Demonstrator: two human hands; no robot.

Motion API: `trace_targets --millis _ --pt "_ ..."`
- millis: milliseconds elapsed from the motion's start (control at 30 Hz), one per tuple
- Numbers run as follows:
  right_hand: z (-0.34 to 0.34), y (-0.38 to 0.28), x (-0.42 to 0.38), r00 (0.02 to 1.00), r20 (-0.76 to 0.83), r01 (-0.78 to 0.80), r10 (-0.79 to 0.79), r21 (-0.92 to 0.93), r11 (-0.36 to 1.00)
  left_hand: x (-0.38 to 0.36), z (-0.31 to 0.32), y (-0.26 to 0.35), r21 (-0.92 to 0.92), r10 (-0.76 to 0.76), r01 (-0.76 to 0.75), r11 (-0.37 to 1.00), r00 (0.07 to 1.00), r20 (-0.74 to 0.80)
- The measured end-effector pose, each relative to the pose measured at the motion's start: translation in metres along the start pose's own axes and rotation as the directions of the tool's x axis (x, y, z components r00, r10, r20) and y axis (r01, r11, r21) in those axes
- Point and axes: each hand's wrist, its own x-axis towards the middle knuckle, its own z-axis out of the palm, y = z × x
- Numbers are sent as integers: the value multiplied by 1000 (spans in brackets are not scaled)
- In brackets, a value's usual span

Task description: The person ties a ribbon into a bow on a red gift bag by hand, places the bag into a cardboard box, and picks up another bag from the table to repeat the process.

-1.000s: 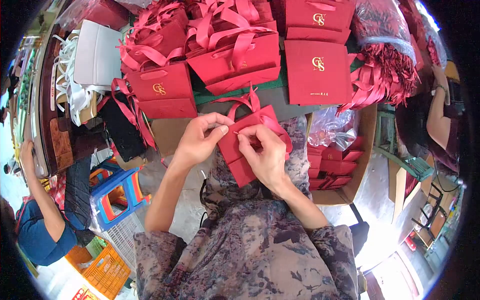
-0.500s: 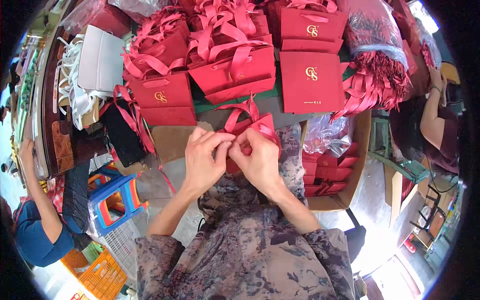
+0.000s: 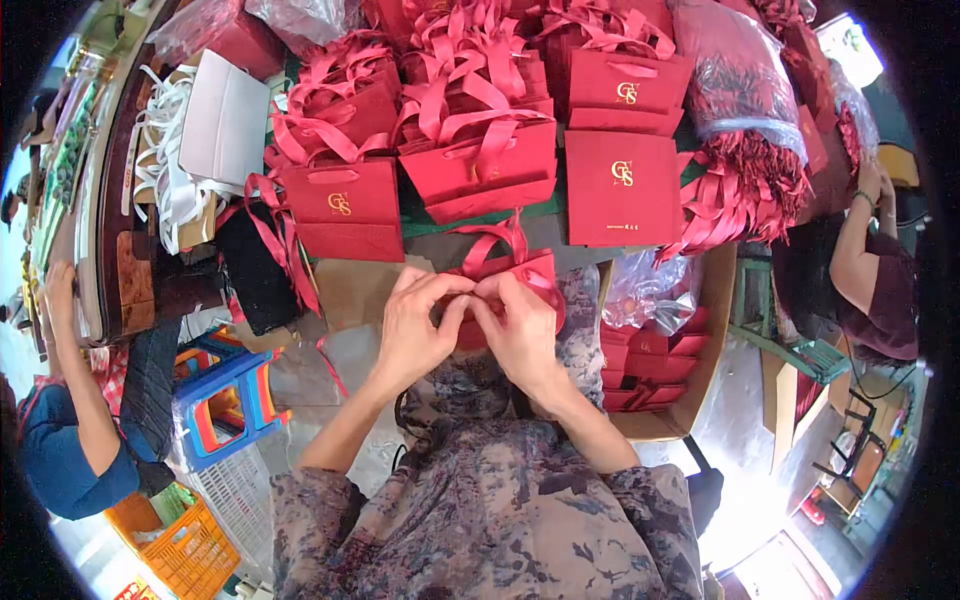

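Note:
A small red paper gift bag (image 3: 538, 268) with a pink-red ribbon handle (image 3: 490, 236) rests in front of me, over my lap at the table's edge. My left hand (image 3: 420, 318) and my right hand (image 3: 515, 325) meet at the bag's near side, fingertips pinched together. Whatever lies between the fingertips is too small and covered to make out; it may be part of the ribbon. Both hands hide much of the bag.
Red bags with ribbon handles (image 3: 480, 170) are stacked across the table, beside a flat red bag (image 3: 622, 190). White bags (image 3: 225, 120) stand at left. A carton (image 3: 715, 350) of red pieces sits at right. Co-workers' arms (image 3: 80, 370) show at both sides.
My hands have drawn closer, so the fingertips now touch. The view has shifted slightly, and the table things appear a little lower.

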Motion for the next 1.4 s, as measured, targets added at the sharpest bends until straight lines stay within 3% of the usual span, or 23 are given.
trace_targets --millis 67,167,267,333,367,400,433,500,600,633,700,767,833,900,967,1000,1033,1100,1167,1233,1367,1400 --pt "-16 -4 7 992 106 75 -72 -20 997 0 -1 -2 -29 -12 12 1000 1000 10" --pt "-40 -13 24 985 138 102 -102 4 995 -2 2 -5 -31 -56 55 998 998 -36" --pt "-45 -8 39 957 246 176 -154 -71 982 -6 12 -9 90 220 -211 973 970 -106" --pt "-46 -1 47 903 397 248 -162 -175 953 -8 16 -13 119 286 -271 955 949 -132" --pt "-47 3 52 903 396 251 -164 -178 952 -10 18 -15 152 347 -325 933 925 -152" --pt "-49 6 57 845 511 259 -158 -133 957 -11 19 -15 152 349 -327 933 924 -154" --pt "-50 8 63 771 618 261 -154 -86 961 -12 20 -16 158 399 -377 912 907 -134" --pt "-48 13 73 753 644 237 -135 -74 969 -12 19 -16 165 449 -429 888 886 -117" --pt "-44 19 82 707 705 67 -54 9 998 -9 16 -17 170 474 -454 875 873 -111" --pt "-43 22 81 710 703 66 -50 5 998 -8 16 -16 148 448 -431 890 887 -113" --pt "-40 28 78 766 631 -14 -120 203 979 -4 16 -14 122 424 -410 904 898 -116" --pt "-36 32 72 804 590 -34 -74 170 985 2 14 -9 12 300 -300 954 949 -101" --pt "-31 39 69 896 426 -253 125 260 932 1 15 -7 -17 229 -231 973 971 -67" --pt "-32 42 64 924 375 -187 73 278 942 3 19 -2 -130 -102 83 988 984 -144" --pt "-37 30 60 911 403 -230 85 329 916 12 18 -2 -58 -73 65 996 987 -145" --pt "-38 36 58 935 355 -111 -18 339 934 16 21 -7 31 30 -26 999 988 -152" --pt "-39 42 58 934 357 -111 -18 338 935 19 23 -11 120 133 -116 986 980 -150" --pt "-43 50 58 996 52 -82 70 312 946 21 28 -11 94 131 -114 989 973 -188" --pt "-64 33 60 992 -54 -111 113 43 993 22 29 -11 75 87 -74 994 978 -189" --pt "-71 26 56 991 -17 -136 135 -107 985 22 30 -13 81 74 -61 995 981 -177" --pt "-49 23 50 992 -33 -119 118 -27 993 25 30 -12 87 93 -79 993 983 -158" --pt "-44 22 51 993 -65 -104 98 -108 989 26 30 -11 94 93 -79 992 983 -160"
